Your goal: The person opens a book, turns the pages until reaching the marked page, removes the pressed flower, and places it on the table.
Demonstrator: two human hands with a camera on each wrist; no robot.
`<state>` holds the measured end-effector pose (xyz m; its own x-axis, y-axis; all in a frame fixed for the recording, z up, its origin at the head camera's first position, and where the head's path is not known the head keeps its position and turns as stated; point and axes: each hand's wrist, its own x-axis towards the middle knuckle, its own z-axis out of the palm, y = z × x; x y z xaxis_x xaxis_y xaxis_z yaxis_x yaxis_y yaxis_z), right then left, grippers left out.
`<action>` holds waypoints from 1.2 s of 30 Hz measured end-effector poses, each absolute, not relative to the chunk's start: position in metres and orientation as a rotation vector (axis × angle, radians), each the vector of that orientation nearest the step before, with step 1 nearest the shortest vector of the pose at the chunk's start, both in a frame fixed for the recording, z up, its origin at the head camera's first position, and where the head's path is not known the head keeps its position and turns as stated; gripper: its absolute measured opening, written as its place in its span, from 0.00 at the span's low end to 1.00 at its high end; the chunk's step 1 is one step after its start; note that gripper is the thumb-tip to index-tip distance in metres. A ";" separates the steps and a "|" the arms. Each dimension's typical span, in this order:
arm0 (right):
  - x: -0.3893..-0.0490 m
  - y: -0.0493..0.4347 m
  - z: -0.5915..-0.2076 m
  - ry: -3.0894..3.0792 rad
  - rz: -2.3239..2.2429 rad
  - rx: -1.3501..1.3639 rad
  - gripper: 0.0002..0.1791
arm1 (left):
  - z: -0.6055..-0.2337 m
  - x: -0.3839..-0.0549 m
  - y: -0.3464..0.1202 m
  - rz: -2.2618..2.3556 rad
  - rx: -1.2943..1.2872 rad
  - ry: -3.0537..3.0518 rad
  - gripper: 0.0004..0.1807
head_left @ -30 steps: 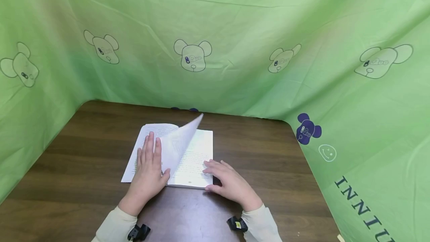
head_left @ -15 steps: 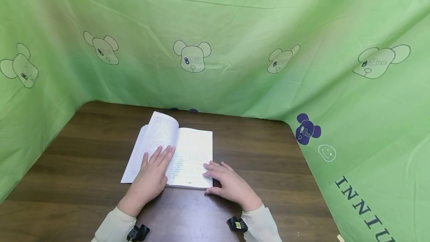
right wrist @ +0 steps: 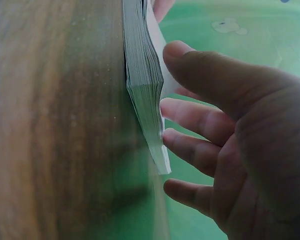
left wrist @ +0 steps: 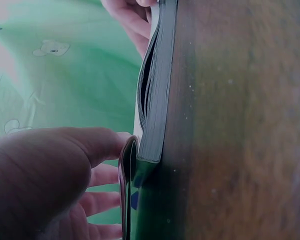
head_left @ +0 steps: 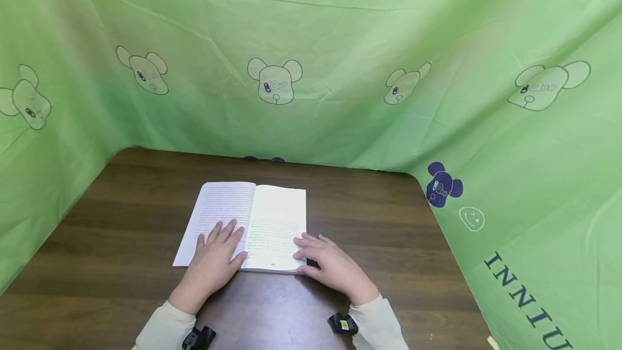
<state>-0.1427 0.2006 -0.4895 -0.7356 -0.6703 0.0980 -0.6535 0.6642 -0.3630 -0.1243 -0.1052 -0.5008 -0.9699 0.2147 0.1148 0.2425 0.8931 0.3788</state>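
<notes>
An open book (head_left: pixel 278 209) lies flat on the wooden table, printed pages showing on both sides of its fold. My left hand (head_left: pixel 214 258) rests with spread fingers on the lower part of the left page, its thumb near the fold. In the left wrist view the thin left side of the book curves up beside the thick page block (left wrist: pixel 157 100). My right hand (head_left: pixel 335 266) touches the lower right edge of the right page with relaxed fingers. The right wrist view shows its thumb and fingertips along the page block's edge (right wrist: pixel 145 75).
The brown wooden table (head_left: pixel 389 231) extends around the book on all sides. A green cloth (head_left: pixel 340 31) printed with bear heads hangs behind and beside it. A small pale object (head_left: pixel 493 343) sits at the table's right front edge. Dark wrist cameras (head_left: pixel 198 337) are strapped on both sleeves.
A raised page has swung over from right to left and now lies flat. My left hand shifted right with it, then settled back on the left page. My right hand has stayed put.
</notes>
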 end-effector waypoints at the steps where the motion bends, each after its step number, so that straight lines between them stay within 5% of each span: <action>1: -0.143 0.200 -0.489 2.831 -0.584 -1.142 0.13 | -0.501 -0.124 -0.105 -0.616 -0.362 -2.981 0.31; 18: -0.143 0.202 -0.489 2.872 -0.505 -1.222 0.03 | -0.501 -0.126 -0.104 -0.623 -0.366 -2.950 0.29; 28: -0.144 0.198 -0.491 2.929 -0.602 -1.237 0.03 | -0.504 -0.126 -0.103 -0.656 -0.628 -2.905 0.17; 36: -0.145 0.197 -0.494 3.000 -0.646 -1.291 0.04 | -0.505 -0.123 -0.099 -0.690 -0.619 -2.970 0.29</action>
